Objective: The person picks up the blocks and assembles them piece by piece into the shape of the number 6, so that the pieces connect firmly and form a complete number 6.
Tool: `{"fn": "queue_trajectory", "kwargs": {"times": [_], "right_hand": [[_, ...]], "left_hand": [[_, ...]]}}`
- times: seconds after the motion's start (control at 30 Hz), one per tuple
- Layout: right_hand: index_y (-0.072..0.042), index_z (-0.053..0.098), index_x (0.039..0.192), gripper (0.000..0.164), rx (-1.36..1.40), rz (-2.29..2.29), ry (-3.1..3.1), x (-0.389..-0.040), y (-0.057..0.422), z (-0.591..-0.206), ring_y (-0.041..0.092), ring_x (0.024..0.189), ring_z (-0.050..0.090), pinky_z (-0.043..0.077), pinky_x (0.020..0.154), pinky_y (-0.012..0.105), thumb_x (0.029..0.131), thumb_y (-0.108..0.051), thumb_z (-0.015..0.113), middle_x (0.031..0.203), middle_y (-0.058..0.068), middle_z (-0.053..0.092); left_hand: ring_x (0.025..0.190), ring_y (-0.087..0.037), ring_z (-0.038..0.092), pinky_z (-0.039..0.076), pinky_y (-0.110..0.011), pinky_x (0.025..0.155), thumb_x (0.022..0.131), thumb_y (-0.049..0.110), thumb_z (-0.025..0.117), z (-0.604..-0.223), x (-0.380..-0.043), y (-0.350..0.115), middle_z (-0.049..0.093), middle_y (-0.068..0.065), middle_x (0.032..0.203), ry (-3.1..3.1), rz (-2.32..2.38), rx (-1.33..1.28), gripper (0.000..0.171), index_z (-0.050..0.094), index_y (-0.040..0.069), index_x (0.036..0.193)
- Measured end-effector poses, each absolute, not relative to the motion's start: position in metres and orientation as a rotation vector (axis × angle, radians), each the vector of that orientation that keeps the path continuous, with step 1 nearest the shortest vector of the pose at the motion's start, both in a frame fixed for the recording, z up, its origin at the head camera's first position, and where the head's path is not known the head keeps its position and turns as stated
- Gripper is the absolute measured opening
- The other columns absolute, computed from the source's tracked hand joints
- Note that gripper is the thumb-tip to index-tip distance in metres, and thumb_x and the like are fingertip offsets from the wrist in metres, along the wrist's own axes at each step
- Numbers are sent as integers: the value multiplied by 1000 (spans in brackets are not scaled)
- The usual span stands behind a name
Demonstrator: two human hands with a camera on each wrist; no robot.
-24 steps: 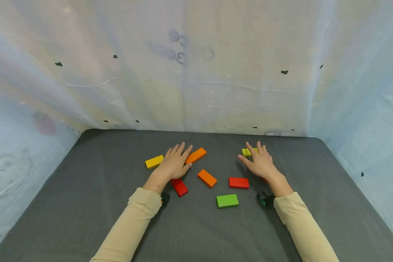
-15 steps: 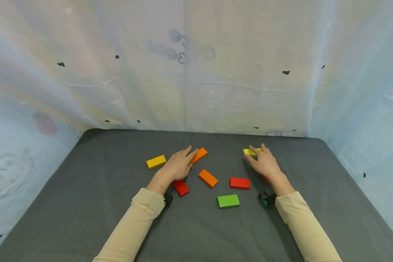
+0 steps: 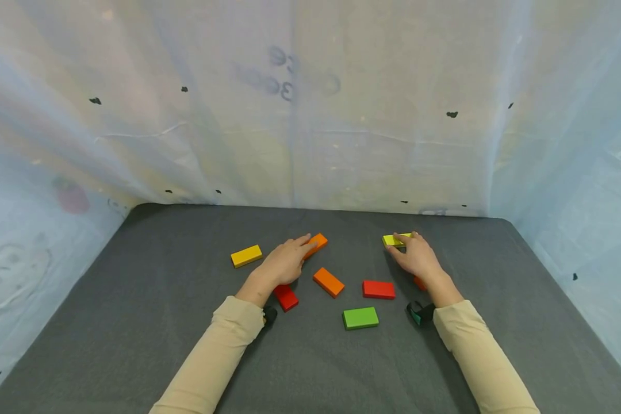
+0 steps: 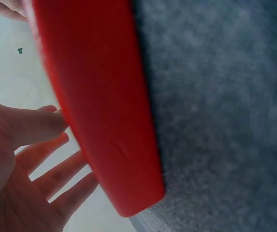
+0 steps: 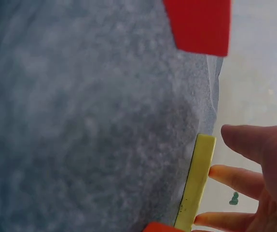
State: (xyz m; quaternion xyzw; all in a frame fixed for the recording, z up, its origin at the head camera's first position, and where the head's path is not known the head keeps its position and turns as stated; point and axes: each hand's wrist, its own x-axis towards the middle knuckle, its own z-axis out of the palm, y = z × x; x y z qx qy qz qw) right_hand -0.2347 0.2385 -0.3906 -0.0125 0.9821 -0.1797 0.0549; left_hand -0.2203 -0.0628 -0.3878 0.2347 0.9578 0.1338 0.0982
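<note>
In the head view my left hand (image 3: pixel 283 262) reaches over the orange block (image 3: pixel 319 241) at the back middle, its fingertips overlapping the block's near end. Part of a red block (image 3: pixel 286 297) shows below that hand. The left wrist view has this red block (image 4: pixel 97 106) large in front, with the thumb and spread fingers behind it. At the back right, my right hand (image 3: pixel 419 259) has its fingers at the yellow block (image 3: pixel 396 240). Seen from the right wrist, fingertips meet the long side of the yellow block (image 5: pixel 196 183), while the thumb stands apart from it.
Loose on the dark grey table (image 3: pixel 310 368) lie a deeper yellow block (image 3: pixel 246 256), a second orange block (image 3: pixel 328 282), another red block (image 3: pixel 378 289) and a green block (image 3: pixel 360 318). An orange-red block (image 3: pixel 420 283) is mostly hidden under the right wrist. A whitish sheet (image 3: pixel 367 161) hangs behind.
My left hand has moved right, off the deeper yellow block and onto the orange one, its fingers drawing closer together. The right hand's fingers have bent and come down at the yellow block.
</note>
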Motion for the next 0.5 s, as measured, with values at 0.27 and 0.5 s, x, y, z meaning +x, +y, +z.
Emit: {"fn": "queue_trajectory", "kwargs": {"times": [0.27, 0.5], "right_hand": [[0, 43, 143, 54, -146, -579, 2984, -237, 238, -393, 54, 136, 24, 26, 108, 65, 98, -29, 53, 147, 38, 25], [1, 42, 143, 56, -236, -572, 2974, -238, 232, -393, 54, 137, 21, 25, 107, 67, 98, -29, 54, 148, 38, 24]], "left_hand": [[140, -38, 33, 31, -51, 113, 95, -3, 50, -388, -221, -62, 34, -7, 155, 2823, 366, 660, 54, 44, 16, 146], [138, -33, 37, 38, -48, 109, 94, -3, 51, -389, -219, -63, 36, -8, 153, 2838, 392, 671, 53, 46, 15, 144]]}}
